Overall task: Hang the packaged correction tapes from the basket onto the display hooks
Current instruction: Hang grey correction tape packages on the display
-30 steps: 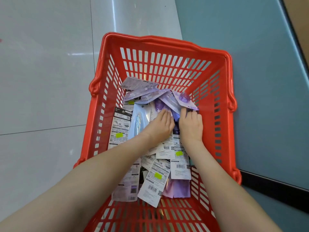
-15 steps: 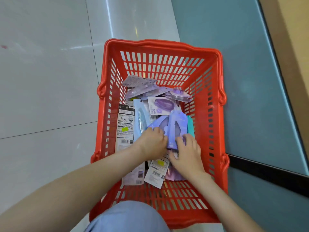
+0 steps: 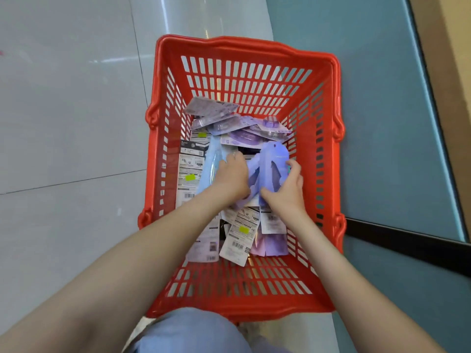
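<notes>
Since the purple correction tapes [image 3: 272,161] look light, stiff and slick, a pinch near the hang-hole end seems best — the right hand [image 3: 285,192] has its fingers [image 3: 293,166] curled round a fanned bunch inside the basket [image 3: 244,44]; the left hand [image 3: 230,177] curls beside it — grip unclear.

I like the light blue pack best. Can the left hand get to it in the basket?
Probably yes. The light blue pack lies on top of the other packs, right beside the left hand, whose fingertips seem to touch its edge. Nothing covers it.
</notes>
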Demonstrator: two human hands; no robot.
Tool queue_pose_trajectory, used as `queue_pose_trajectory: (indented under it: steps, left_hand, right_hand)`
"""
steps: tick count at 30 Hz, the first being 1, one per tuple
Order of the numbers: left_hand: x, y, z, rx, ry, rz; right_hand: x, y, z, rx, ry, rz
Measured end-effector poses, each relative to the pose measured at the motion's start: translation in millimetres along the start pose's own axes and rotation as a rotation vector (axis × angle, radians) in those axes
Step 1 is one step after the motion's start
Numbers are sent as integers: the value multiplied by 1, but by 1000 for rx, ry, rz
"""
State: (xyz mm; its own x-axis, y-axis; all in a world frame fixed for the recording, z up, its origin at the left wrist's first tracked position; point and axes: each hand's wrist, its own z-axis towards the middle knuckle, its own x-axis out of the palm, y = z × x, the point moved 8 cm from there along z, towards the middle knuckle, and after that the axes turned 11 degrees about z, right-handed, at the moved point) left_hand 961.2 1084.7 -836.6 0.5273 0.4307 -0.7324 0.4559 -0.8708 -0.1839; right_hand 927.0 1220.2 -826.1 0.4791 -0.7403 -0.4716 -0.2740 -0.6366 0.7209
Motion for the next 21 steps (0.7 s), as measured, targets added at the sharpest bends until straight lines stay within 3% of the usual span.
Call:
queue_pose_trajectory:
  steps: [2, 5, 9, 13, 21]
  left_hand:
    - [-8, 10, -16, -60, 99, -262]
    - [-26, 18, -61, -155, 245, -837]
    - [-89, 11, -136, -108, 297, -1180]
    - [-176, -13, -222, 5, 284, -1276]
    - [-355, -83, -408, 254, 285, -1204]
  right_hand:
    - [-14, 20, -17, 4, -63, 97]
    - [-34, 60, -45, -6, -37, 209]
    - [-62, 133, -99, -25, 67, 148]
    - [-108, 223, -171, -51, 131, 118]
    - [-240, 396, -330, -153, 53, 153]
